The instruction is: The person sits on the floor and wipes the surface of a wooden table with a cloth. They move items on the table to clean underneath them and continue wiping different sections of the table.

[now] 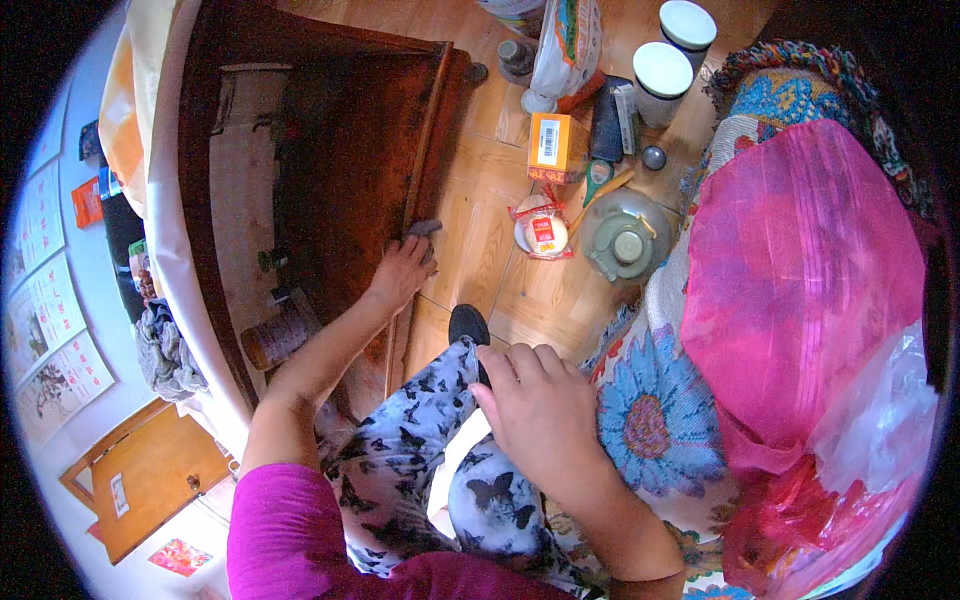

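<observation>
My left hand (pixel 402 270) reaches to the front edge of a dark wooden cabinet (pixel 425 150). Its fingers are bent over a small grey cloth (pixel 425 228) pressed against that edge. Over my legs, in trousers (pixel 400 460) with a butterfly print, is my right hand (pixel 540 400), its back turned up and its fingers curled. A dark strip shows between its thumb and forefinger; whether it is held there or lies behind the hand, I cannot make out. A black shoe (pixel 468 322) stands on the floor between the hands.
On the wooden floor are a glass jug (pixel 628 240), a wrapped round packet (pixel 542 228), an orange box (pixel 556 145), a green peeler (pixel 598 178), and white-lidded jars (pixel 662 72). A flowered cover (pixel 650 400) with pink cloth (pixel 800 290) lies at right. A cylindrical can (pixel 280 335) lies inside the cabinet.
</observation>
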Action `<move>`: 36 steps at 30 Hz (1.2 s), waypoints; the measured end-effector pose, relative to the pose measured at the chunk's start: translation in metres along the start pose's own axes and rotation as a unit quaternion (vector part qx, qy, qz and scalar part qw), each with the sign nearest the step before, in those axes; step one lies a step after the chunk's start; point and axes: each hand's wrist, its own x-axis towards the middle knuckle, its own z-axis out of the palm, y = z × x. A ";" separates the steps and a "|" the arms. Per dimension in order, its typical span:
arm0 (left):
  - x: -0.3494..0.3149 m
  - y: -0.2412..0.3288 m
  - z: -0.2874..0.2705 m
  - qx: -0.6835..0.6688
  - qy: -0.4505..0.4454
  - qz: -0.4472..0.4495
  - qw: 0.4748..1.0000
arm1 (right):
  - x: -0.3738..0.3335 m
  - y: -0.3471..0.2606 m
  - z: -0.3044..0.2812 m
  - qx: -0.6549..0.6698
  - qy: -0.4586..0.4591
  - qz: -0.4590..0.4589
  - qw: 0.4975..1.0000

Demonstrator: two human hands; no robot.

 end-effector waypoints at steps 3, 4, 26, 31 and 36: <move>0.057 -0.031 -0.008 0.040 0.066 -0.004 0.997 | 0.001 0.000 0.001 0.009 -0.006 -0.001 1.000; 0.092 -0.043 -0.034 0.035 0.046 -0.026 0.998 | 0.002 0.000 0.000 0.007 -0.014 0.002 1.000; 0.351 -0.158 -0.120 0.098 0.036 -0.144 0.984 | 0.004 0.002 0.003 -0.016 -0.060 0.036 0.997; 0.331 -0.144 -0.123 0.204 0.068 -0.129 0.968 | 0.004 0.002 0.002 -0.021 -0.077 0.042 0.996; 0.308 -0.119 -0.081 0.328 0.158 -0.102 0.926 | 0.006 0.003 -0.002 -0.016 -0.076 0.032 0.996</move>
